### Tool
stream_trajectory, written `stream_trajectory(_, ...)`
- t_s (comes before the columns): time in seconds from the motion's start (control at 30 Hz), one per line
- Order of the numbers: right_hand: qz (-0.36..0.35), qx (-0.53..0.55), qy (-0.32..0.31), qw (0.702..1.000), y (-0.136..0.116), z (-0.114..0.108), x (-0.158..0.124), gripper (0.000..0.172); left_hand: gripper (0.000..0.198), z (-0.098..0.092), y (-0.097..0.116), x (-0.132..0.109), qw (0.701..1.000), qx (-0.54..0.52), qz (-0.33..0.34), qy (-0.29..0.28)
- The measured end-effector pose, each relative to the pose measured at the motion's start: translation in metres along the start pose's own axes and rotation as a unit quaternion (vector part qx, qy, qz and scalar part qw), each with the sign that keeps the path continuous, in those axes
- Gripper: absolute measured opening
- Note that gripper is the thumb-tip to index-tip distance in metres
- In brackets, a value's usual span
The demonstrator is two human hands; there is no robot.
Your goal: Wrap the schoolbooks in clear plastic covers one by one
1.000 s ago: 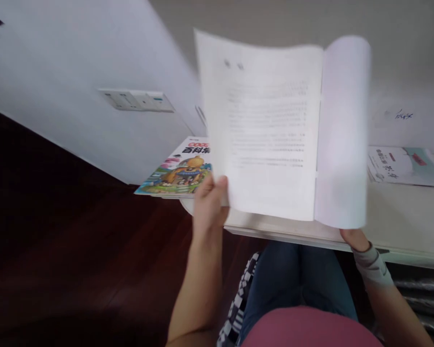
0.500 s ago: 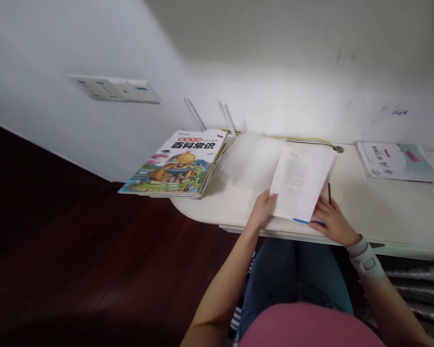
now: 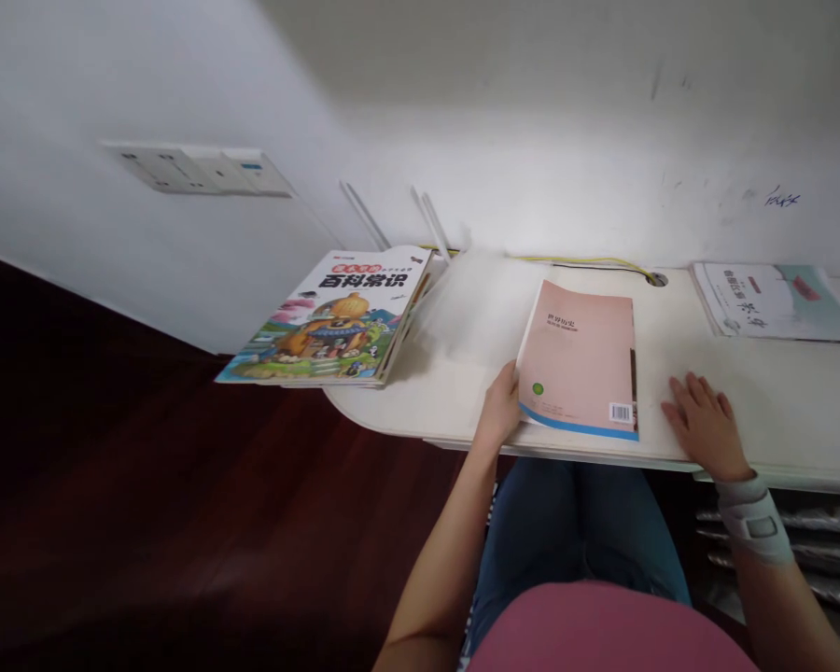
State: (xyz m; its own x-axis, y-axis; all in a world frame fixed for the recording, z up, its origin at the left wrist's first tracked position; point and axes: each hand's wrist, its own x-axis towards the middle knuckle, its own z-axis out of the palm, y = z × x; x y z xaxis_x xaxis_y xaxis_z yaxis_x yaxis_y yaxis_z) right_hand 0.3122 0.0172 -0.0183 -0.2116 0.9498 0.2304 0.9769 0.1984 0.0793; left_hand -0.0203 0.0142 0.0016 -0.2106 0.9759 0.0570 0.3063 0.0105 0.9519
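Note:
A closed pink book [image 3: 580, 359] with a blue bottom stripe and a barcode lies back cover up on the white desk [image 3: 742, 411], near its front edge. My left hand [image 3: 499, 408] rests at the book's lower left corner, fingers curled against its edge. My right hand [image 3: 702, 423] lies flat on the desk a little to the right of the book, fingers spread, holding nothing. A grey wrist brace [image 3: 754, 520] wraps my right wrist.
A colourful picture book [image 3: 329, 317] tops a small stack overhanging the desk's left end. Another white and teal booklet [image 3: 777, 301] lies at the far right. A yellow cable [image 3: 588, 263] runs along the wall. Wall sockets [image 3: 196, 168] sit at the left. Dark wood floor lies below.
The book was held open in the air, then lowered onto the desk and closed. My right hand has let go and moved right onto the bare desk.

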Motion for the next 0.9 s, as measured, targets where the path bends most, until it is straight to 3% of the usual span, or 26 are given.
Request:
stream_trajectory(0.13, 0.001, -0.014, 0.000, 1.000, -0.004, -0.003, 0.001, 0.051, 0.043, -0.015, -0.004, -0.005, 0.998, 0.032, -0.006, 0.047)
stream_trajectory(0.27, 0.003, -0.015, 0.000, 1.000, -0.005, -0.005, 0.001, 0.051, 0.052, -0.022, -0.004, -0.012, 0.980, 0.193, 0.021, 0.041)
stream_trajectory(0.43, 0.005, -0.015, -0.003, 1.000, -0.003, -0.002, 0.000, 0.052, 0.069, -0.018, 0.001, -0.019, 0.890, 0.453, 0.050, -0.011)
stream_trajectory(0.57, 0.004, 0.001, 0.005, 1.000, 0.000, 0.000, 0.000, 0.052, 0.071, -0.018, 0.003, -0.022, 0.847, 0.531, 0.001, -0.027)
stream_trajectory(0.77, 0.001, 0.010, 0.003, 1.000, -0.002, -0.004, 0.001, 0.052, 0.074, -0.022, -0.004, -0.020, 0.849, 0.527, -0.031, -0.025)
stream_trajectory(0.9, 0.008, -0.003, -0.002, 1.000, -0.004, -0.006, 0.001, 0.053, 0.059, -0.040, -0.010, -0.017, 0.872, 0.482, -0.038, 0.076)
